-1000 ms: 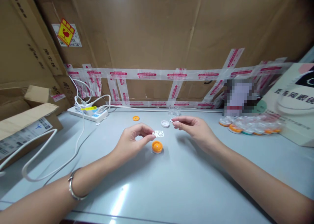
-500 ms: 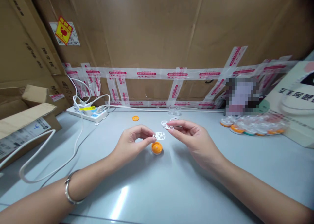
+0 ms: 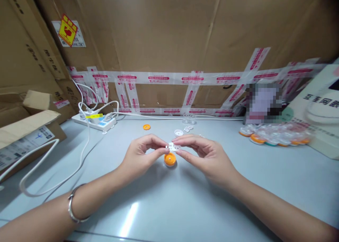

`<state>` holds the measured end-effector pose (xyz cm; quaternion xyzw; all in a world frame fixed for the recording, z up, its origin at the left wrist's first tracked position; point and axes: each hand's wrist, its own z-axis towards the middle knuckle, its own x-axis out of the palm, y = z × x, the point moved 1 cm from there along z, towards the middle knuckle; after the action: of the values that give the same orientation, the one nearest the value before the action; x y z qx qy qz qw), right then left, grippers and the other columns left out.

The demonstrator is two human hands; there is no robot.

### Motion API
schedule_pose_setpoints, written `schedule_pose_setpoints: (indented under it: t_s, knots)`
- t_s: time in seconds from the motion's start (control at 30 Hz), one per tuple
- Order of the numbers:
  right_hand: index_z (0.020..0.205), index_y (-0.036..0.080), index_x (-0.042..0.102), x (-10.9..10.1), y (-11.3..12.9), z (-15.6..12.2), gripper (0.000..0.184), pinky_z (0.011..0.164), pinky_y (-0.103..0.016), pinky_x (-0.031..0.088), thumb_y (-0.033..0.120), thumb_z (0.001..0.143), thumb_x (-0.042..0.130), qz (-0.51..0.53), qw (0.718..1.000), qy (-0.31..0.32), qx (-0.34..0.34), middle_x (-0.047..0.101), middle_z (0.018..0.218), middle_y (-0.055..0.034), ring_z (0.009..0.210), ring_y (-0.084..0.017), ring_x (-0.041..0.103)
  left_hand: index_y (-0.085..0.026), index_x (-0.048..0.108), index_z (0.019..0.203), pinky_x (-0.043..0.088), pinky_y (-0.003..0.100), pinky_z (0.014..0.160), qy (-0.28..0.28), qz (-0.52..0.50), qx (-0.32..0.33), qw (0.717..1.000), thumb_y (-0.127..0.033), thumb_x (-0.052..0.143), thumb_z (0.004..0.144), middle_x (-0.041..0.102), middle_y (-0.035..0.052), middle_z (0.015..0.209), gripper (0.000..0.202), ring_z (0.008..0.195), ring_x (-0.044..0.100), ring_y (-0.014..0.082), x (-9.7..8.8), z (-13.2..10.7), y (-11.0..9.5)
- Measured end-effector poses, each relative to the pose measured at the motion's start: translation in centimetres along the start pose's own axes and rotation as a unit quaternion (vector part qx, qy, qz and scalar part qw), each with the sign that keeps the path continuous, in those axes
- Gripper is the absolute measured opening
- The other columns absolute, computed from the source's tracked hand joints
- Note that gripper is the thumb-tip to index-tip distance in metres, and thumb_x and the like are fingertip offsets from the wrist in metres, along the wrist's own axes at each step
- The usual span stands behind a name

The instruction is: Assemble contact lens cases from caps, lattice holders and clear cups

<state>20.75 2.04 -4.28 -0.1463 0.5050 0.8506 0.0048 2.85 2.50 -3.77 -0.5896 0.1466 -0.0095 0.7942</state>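
Note:
My left hand (image 3: 145, 152) pinches the edge of a small flat white openwork plastic plate (image 3: 171, 147) between thumb and fingers. From the other side my right hand (image 3: 205, 155) pinches a small white plastic piece (image 3: 177, 147) against or right beside that plate; whether the two are joined I cannot tell, as fingertips cover much of them. Just below the plate, an orange round plastic cup (image 3: 170, 159) with a small pin at its centre rests in a clear base. A white plastic ring (image 3: 178, 133) lies on the table behind my right fingers.
Farther back are an orange disc (image 3: 146, 127), small white parts (image 3: 188, 128) and clear round pieces (image 3: 189, 119). Clear and orange round assemblies (image 3: 280, 135) cluster at the right. A power strip (image 3: 94, 122) with white cables and an open cardboard box (image 3: 29, 139) stand left.
My right hand has moved left and slightly down, bringing its white piece to the plate in my left hand. The white ring now shows uncovered. My left hand has barely moved.

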Motion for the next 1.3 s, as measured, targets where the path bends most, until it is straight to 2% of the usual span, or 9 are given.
schedule_pose_setpoints:
  t_s: [0.1, 0.23, 0.33, 0.5, 0.7, 0.8, 0.93, 1.17, 1.3]
  knots:
    - [0.086, 0.024, 0.069, 0.0, 0.1, 0.0, 0.013, 0.088, -0.038, 0.050, 0.022, 0.075, 0.063, -0.028, 0.999, 0.006, -0.039, 0.071, 0.091, -0.0034, 0.088, -0.017, 0.065, -0.015, 0.065, 0.070, 0.050, 0.023, 0.069, -0.003, -0.020, -0.008, 1.000, -0.018, 0.069, 0.069, 0.069, 0.0009, 0.071, 0.005, 0.070, 0.064, 0.0128, 0.1, 0.1, 0.1]
    - [0.087, 0.024, 0.070, -0.1, 0.0, 0.0, 0.014, 0.081, -0.035, 0.054, 0.019, 0.076, 0.063, -0.047, 0.996, 0.005, -0.080, 0.071, 0.091, -0.0045, 0.087, -0.017, 0.066, -0.015, 0.063, 0.066, 0.050, 0.023, 0.068, 0.000, -0.070, -0.031, 0.997, -0.016, 0.070, 0.067, 0.069, 0.0004, 0.069, 0.007, 0.068, 0.064, 0.0123, 0.2, 0.1, 0.0]
    - [0.088, 0.023, 0.070, -0.3, -0.1, 0.0, 0.017, 0.077, -0.033, 0.056, 0.015, 0.076, 0.062, -0.078, 0.985, 0.000, -0.154, 0.071, 0.091, -0.0052, 0.085, -0.017, 0.067, -0.015, 0.061, 0.064, 0.051, 0.023, 0.066, 0.003, -0.109, -0.056, 0.992, -0.015, 0.070, 0.066, 0.070, 0.0005, 0.069, 0.009, 0.067, 0.065, 0.0121, 0.3, 0.0, -0.1]
    - [0.101, 0.023, 0.065, -0.5, 0.1, -0.1, 0.027, 0.074, -0.029, 0.057, 0.008, 0.079, 0.057, -0.169, 0.944, 0.016, -0.283, 0.070, 0.094, -0.0062, 0.086, -0.015, 0.067, -0.014, 0.061, 0.063, 0.051, 0.022, 0.065, 0.008, -0.134, -0.083, 0.987, -0.016, 0.071, 0.066, 0.071, 0.0013, 0.069, 0.011, 0.066, 0.065, 0.0119, 0.3, -0.2, -0.4]
    - [0.108, 0.017, 0.059, -0.7, -0.1, -0.5, 0.032, 0.070, -0.026, 0.057, 0.003, 0.080, 0.053, -0.267, 0.887, 0.021, -0.377, 0.069, 0.094, -0.0098, 0.086, -0.014, 0.066, -0.014, 0.061, 0.064, 0.050, 0.023, 0.064, 0.021, -0.146, -0.097, 0.984, -0.019, 0.073, 0.065, 0.070, 0.0016, 0.068, 0.013, 0.064, 0.064, 0.0117, 0.3, -0.2, -0.5]
    - [0.109, 0.011, 0.057, -0.7, -0.1, -0.6, 0.031, 0.072, -0.027, 0.057, 0.002, 0.079, 0.054, -0.311, 0.859, 0.034, -0.406, 0.069, 0.093, -0.0135, 0.089, -0.017, 0.065, -0.013, 0.060, 0.063, 0.050, 0.023, 0.063, 0.034, -0.156, -0.102, 0.982, -0.019, 0.073, 0.064, 0.069, 0.0009, 0.066, 0.015, 0.063, 0.064, 0.0113, 0.4, -0.2, -0.5]
    - [0.107, 0.010, 0.058, -0.9, 0.4, -0.6, 0.028, 0.072, -0.029, 0.057, 0.005, 0.080, 0.055, -0.336, 0.835, 0.043, -0.434, 0.070, 0.090, -0.0146, 0.087, -0.018, 0.066, -0.013, 0.060, 0.063, 0.051, 0.023, 0.063, 0.038, -0.155, -0.108, 0.981, -0.019, 0.073, 0.065, 0.069, 0.0010, 0.064, 0.014, 0.061, 0.064, 0.0112, 0.6, -0.3, -0.5]
    - [0.112, 0.016, 0.056, -1.1, 0.7, -0.2, 0.030, 0.069, -0.028, 0.057, 0.009, 0.083, 0.050, -0.340, 0.832, 0.058, -0.434, 0.070, 0.090, -0.0104, 0.086, -0.016, 0.066, -0.013, 0.062, 0.065, 0.051, 0.024, 0.064, 0.037, -0.138, -0.105, 0.984, -0.018, 0.072, 0.065, 0.069, 0.0010, 0.065, 0.011, 0.062, 0.064, 0.0117, 0.4, -0.3, -0.5]
    - [0.108, 0.019, 0.057, -1.3, 1.0, -0.2, 0.027, 0.066, -0.025, 0.056, 0.008, 0.085, 0.047, -0.328, 0.846, 0.083, -0.412, 0.071, 0.091, -0.0077, 0.084, -0.015, 0.066, -0.013, 0.062, 0.064, 0.051, 0.025, 0.063, 0.041, -0.138, -0.106, 0.984, -0.018, 0.072, 0.064, 0.068, 0.0004, 0.061, 0.012, 0.060, 0.064, 0.0120, 0.4, -0.4, -0.8]
